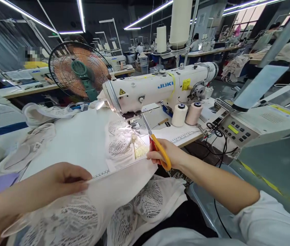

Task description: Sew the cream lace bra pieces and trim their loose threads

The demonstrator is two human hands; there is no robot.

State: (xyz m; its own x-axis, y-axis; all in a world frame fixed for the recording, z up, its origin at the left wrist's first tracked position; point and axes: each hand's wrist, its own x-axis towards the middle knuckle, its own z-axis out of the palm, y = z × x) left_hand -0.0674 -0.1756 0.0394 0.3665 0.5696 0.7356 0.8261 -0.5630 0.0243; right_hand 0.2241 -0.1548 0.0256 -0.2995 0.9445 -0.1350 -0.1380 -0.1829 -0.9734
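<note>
My left hand (66,177) is closed in a pinch on the upper edge of a white lace bra (116,189) that hangs over the table's front edge. Its patterned lace cup spreads out below that hand. Scissors with an orange handle (163,154) are gripped in my right hand (169,150), their blades pointing up toward the sewing machine's needle area. The right thumb and fingertips meet at the fabric's edge; whether they pinch it too is unclear. Between the hands, a lace cup part (120,145) lies on the table under the machine's lamp. More lace cups (148,201) rest on my lap.
A white JUKI sewing machine (145,87) stands ahead, with a cream thread cone (179,116) and a pink thread cone (194,114) beside it. A control panel (234,131) is at right. Several bras (36,136) are heaped at left. A fan (79,70) stands behind.
</note>
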